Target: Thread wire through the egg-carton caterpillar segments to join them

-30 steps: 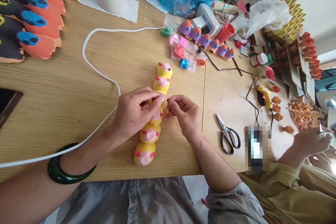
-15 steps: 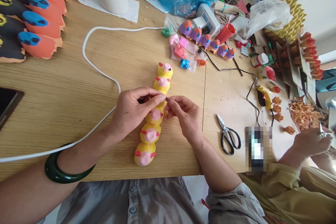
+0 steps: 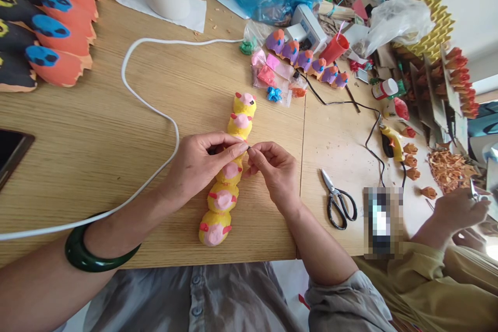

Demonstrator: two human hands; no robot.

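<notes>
My left hand [image 3: 204, 158] is closed in a pinch on a small lump of black modelling clay [image 3: 212, 150], mostly hidden by the fingers. Thumb and forefinger of my right hand [image 3: 272, 166] grip a tiny dark bit of the clay at the left fingertips. Both hands hover over a row of yellow egg-carton cups [image 3: 220, 190] lying on the table, partly covering its middle. Pink patches and red side pieces decorate the cups. The far end cup [image 3: 245, 105] also bears a small black mark.
Clay packets [image 3: 268, 75] and a purple-orange carton row [image 3: 305, 58] lie beyond my hands. Black-handled scissors [image 3: 337, 199] rest to the right, near a yellow-black glue gun [image 3: 392, 144]. A white cable [image 3: 177, 129] crosses the left side. A co-worker's hand [image 3: 459, 210] holds a metal tool.
My fingertips have shifted very slightly to the right, still pinching the black clay. The co-worker's hand at the right has moved a little. The yellow row stays put.
</notes>
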